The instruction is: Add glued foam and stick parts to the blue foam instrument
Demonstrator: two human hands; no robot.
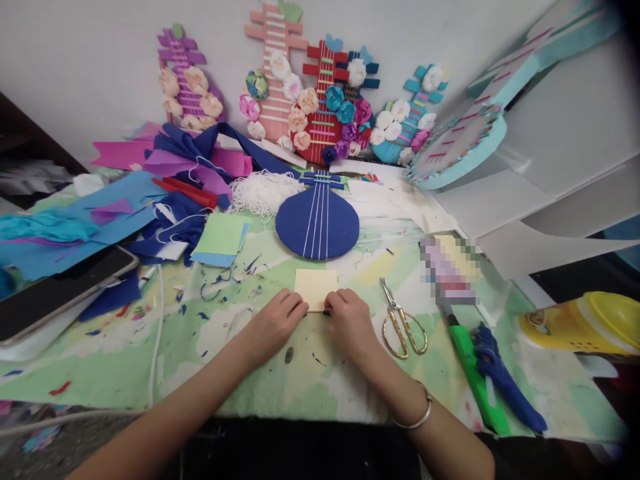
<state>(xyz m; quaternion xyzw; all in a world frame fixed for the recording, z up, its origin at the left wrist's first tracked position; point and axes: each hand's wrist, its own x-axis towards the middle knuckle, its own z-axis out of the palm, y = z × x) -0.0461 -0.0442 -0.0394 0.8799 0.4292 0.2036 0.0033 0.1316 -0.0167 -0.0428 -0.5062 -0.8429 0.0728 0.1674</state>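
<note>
A small pale yellow sheet of paper (316, 288) lies flat on the table in front of me. My left hand (283, 317) pinches its near left corner with fingers pressed together. At the near right corner my right hand (349, 320) grips the same sheet, its fingers curled; a bracelet circles that wrist. Just beyond the paper rests a dark blue round-bodied craft lute (318, 223) with white strings. Gold-handled scissors (401, 323) lie partly spread to the right of my right hand.
Green and blue paper squares (220, 237) lie left, near white yarn (265, 193) and a phone (60, 287). At right are a blue glue gun (505, 380), a green tool (475, 373) and a yellow cup (580, 325). Decorated paper lutes (325, 100) lean on the wall.
</note>
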